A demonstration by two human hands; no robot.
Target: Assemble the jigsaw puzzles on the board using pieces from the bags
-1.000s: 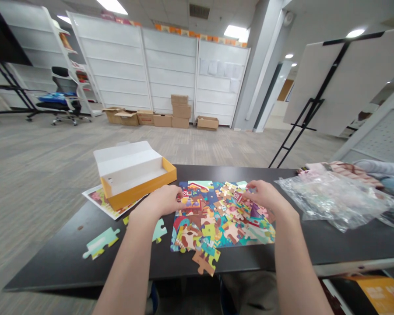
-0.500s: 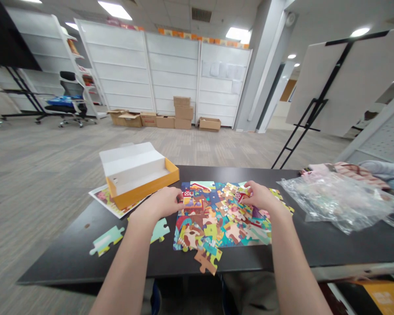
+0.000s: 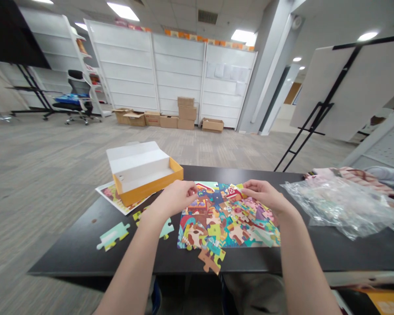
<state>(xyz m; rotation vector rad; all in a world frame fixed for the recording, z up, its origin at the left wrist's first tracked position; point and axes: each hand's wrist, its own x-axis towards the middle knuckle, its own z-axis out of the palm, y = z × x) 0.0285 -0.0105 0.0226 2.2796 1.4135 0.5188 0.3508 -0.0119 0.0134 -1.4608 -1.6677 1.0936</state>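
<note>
The right hand (image 3: 264, 192) is pinching a red barn puzzle piece (image 3: 231, 191) over the puzzle board's (image 3: 180, 243) far side; the left hand (image 3: 177, 199), narrowly parted, is hovering near its far-left corner. The open box (image 3: 151, 187) is resting toward the counter's (image 3: 72, 247) far edge.

Both forearms stretched forward, the left hand (image 3: 181, 197) and right hand (image 3: 262, 192) palm-inward, fingers curled.

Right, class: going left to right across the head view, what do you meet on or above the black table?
Leftmost pale green puzzle section, left hand, red barn picture, right hand, clear plastic bag.
</note>
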